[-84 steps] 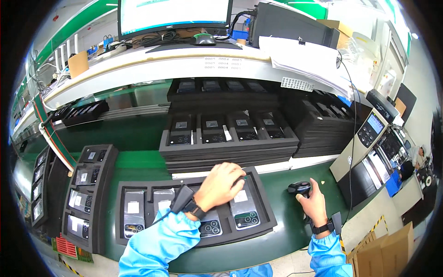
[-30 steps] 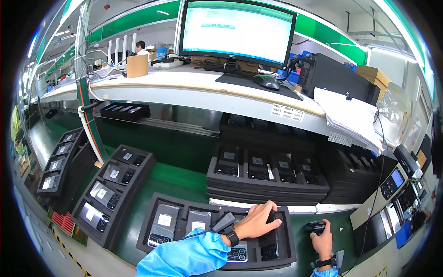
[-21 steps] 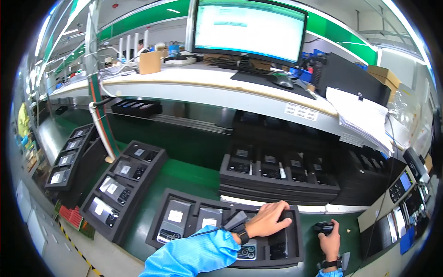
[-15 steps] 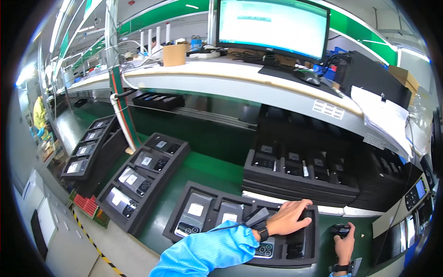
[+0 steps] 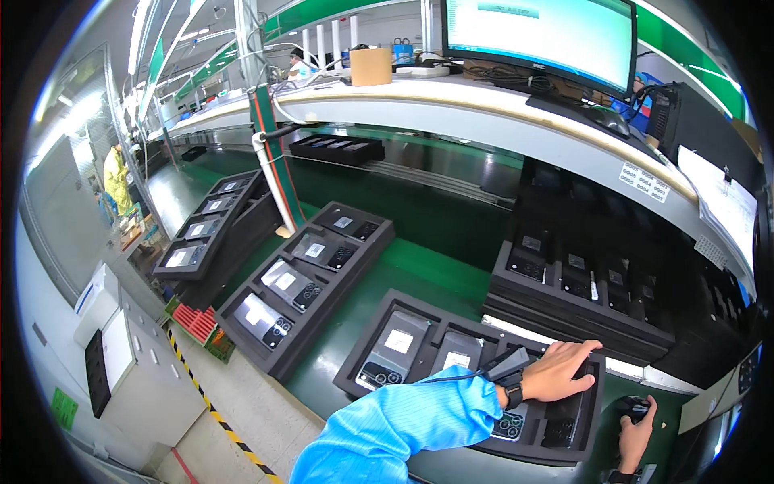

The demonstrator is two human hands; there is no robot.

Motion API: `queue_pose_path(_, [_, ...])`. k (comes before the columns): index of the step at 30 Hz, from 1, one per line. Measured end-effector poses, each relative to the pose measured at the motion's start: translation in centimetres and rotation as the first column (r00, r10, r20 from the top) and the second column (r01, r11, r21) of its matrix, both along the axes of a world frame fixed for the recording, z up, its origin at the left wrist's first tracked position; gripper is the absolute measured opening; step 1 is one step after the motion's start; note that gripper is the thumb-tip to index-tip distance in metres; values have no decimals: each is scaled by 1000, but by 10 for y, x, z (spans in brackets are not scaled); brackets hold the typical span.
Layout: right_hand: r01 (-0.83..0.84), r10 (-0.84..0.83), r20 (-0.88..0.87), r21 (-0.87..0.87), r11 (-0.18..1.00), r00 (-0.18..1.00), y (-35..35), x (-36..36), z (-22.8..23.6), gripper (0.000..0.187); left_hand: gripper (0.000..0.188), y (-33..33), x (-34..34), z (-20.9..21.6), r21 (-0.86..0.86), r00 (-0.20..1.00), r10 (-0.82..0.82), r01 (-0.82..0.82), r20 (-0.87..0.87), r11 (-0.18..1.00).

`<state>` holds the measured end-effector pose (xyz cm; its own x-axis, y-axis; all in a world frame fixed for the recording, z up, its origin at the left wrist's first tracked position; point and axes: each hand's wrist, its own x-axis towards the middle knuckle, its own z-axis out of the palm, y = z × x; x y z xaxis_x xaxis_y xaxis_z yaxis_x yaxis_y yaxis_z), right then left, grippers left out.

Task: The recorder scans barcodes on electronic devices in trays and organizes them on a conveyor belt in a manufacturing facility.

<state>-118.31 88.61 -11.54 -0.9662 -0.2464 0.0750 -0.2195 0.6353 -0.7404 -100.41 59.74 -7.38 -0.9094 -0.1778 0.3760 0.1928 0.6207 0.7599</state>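
A black foam tray lies on the green bench in front of me, holding smartphones in separate compartments. At its left end a phone lies camera side up with a white label, and another phone lies beside it. My left hand, in a blue sleeve with a black wristband, reaches across the tray. Its fingers are spread over the right end, above a dark phone; contact there is hidden. Right of the tray, my right hand has its fingers around a small black device.
Another phone tray lies to the left, with a tilted tray beyond it. Stacked trays stand behind on the right. A shelf with a monitor crosses above. A post rises between. A person in yellow is far left.
My view has swung left, so the whole scene sits farther right. Both hands keep nearly the same places relative to the tray, the left still spread, the right still around the black device.
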Motion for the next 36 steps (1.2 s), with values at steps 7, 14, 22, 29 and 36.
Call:
queue_pose_path(7, [-86,77,-238,-27,996,968,14,-32,-42,75,68,0,0,-2,1,1000,-7,7,-18,1000])
queue_pose_path(14, [-82,78,-231,-8,997,970,14,-26,-35,74,67,1,-1,-1,-10,1000,3,-3,-28,1000])
queue_pose_path(22, [2,-1,-12,37,999,1000,-8,14,14,75,67,0,0,0,-22,1000,-1,1,-7,1000])
queue_pose_path(29, [-58,61,-122,27,998,991,-13,24,22,79,67,1,0,2,-21,1000,-4,4,-22,1000])
queue_pose_path(36, [-3,-194,-405,-438,899,893,59,-59,15,65,67,-3,-2,1,14,999,-44,44,12,999])
